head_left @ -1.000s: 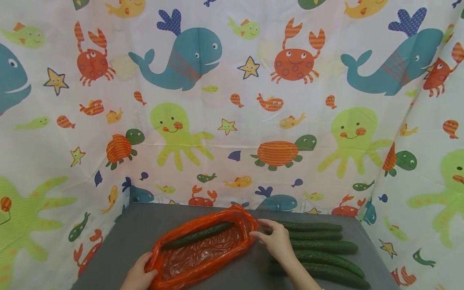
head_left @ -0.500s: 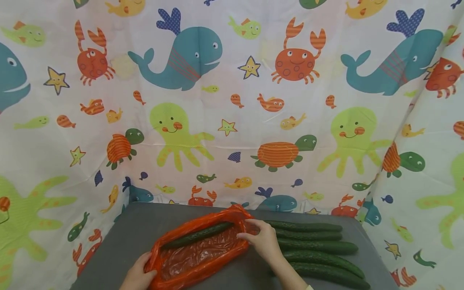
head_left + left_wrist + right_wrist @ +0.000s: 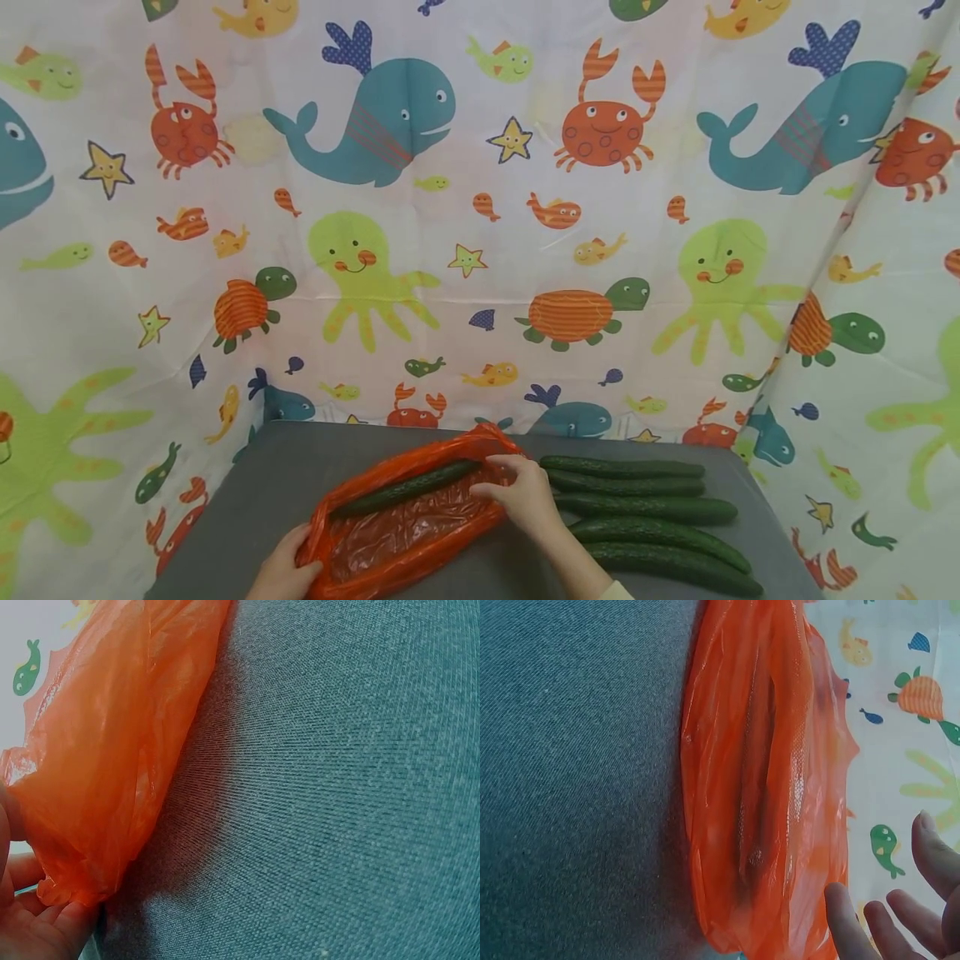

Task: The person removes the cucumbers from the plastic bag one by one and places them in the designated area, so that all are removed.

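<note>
An orange plastic bag [image 3: 427, 557] lies spread on the table, its long mouth facing up. One dark green cucumber [image 3: 408, 490] rests inside along the far side. At the bag's near left end, my left hand [image 3: 283, 568] pinches the gathered plastic between thumb and fingers, which also shows in the left wrist view. My right hand [image 3: 525, 500] is over the bag's right end, thumb and fingers spread apart with nothing between them. In the right wrist view its fingers [image 3: 847, 922] overlap the bag's side.
Several long cucumbers [image 3: 645, 507] lie side by side on the right of the grey table [image 3: 300, 462], close to my right forearm. A white curtain [image 3: 480, 333] printed with sea animals surrounds the table at the back and sides.
My right hand has moved left from the bag's right edge to over its opening. The left hand keeps its hold on the bag, and the cucumber inside has stayed put.
</note>
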### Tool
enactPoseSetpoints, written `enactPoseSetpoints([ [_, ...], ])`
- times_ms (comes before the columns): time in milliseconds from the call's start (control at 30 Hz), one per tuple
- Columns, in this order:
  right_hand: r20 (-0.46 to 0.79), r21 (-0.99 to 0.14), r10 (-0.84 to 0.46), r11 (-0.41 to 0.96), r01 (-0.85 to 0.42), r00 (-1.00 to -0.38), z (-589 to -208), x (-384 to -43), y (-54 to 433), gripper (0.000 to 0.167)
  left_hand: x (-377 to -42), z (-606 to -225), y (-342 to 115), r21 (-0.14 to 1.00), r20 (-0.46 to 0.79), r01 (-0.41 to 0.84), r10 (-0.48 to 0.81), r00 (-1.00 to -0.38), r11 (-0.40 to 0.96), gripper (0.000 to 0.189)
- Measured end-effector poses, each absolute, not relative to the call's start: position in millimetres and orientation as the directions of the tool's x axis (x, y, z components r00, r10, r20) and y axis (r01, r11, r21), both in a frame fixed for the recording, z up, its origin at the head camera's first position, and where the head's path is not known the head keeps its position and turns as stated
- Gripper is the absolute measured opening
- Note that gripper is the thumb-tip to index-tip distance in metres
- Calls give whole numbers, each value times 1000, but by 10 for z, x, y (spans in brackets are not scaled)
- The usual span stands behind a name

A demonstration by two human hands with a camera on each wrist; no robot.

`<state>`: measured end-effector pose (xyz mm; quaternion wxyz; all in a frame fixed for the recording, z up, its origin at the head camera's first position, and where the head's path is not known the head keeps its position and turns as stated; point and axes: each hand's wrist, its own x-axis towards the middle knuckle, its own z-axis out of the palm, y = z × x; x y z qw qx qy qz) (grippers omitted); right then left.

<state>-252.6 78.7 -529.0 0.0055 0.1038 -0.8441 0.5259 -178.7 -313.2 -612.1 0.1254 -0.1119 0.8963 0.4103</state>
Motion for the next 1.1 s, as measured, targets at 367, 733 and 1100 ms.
enactPoseSetpoints([
  [367, 71, -912, -221, 380, -153, -973, -5224, -2514, 597, 54, -1784, -6122, -3125, 710, -336, -326, -106, -936, 624, 71],
  [733, 103, -871, -253, 443, -210, -962, -5211, -2563, 423, 49, -1793, -6078, -3113, 706, -359, -348, -112, -927, 617, 74],
  [1100, 98, -854, -302, 465, -236, -948, -5180, -2602, 255, 48, -1809, -6064, -3122, 700, -355, -339, -106, -929, 628, 73],
])
